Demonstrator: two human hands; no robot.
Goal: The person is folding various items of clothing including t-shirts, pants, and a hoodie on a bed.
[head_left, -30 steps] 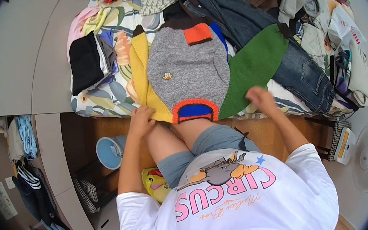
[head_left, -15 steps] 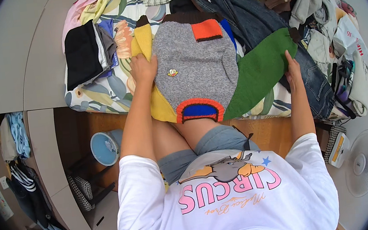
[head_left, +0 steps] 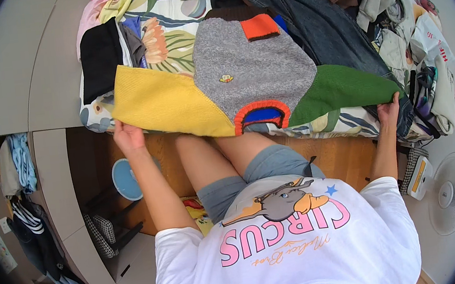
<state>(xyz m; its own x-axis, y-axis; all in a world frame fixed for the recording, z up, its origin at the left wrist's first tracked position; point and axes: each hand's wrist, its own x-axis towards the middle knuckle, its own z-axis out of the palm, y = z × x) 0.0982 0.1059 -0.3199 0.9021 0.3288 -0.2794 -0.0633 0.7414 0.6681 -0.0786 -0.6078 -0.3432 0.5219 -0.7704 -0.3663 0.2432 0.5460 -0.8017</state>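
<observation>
head view, from above: a multicoloured knitted sweater lies spread near the close edge of a bed, its orange-trimmed neckline toward the person and its dark brown hem on the far side. the greatest span runs from sleeve to sleeve, left to right across the front of the body; the grey torso extends away from the person at roughly a right angle to this line. the left hand, palm turned partly up, is at the lower corner of the outer end of the yellow sleeve; it appears to pinch the knit there, though the fingertips are partly covered by the fabric. the right hand pinches the outer end of the green sleeve, thumb uppermost at the edge. the sweater thus lies between the two hands: rightward and slightly beyond the left one, leftward and slightly beyond the right one. the hands are nearly level, and the neckline sits about midway, so neither is clearly nearer to it. surroundings: dark blue jeans lie diagonally beside the torso and pass beneath the green sleeve; a folded black garment rests just beyond the yellow sleeve's end; an orange patch lies at the torso's far right corner.
</observation>
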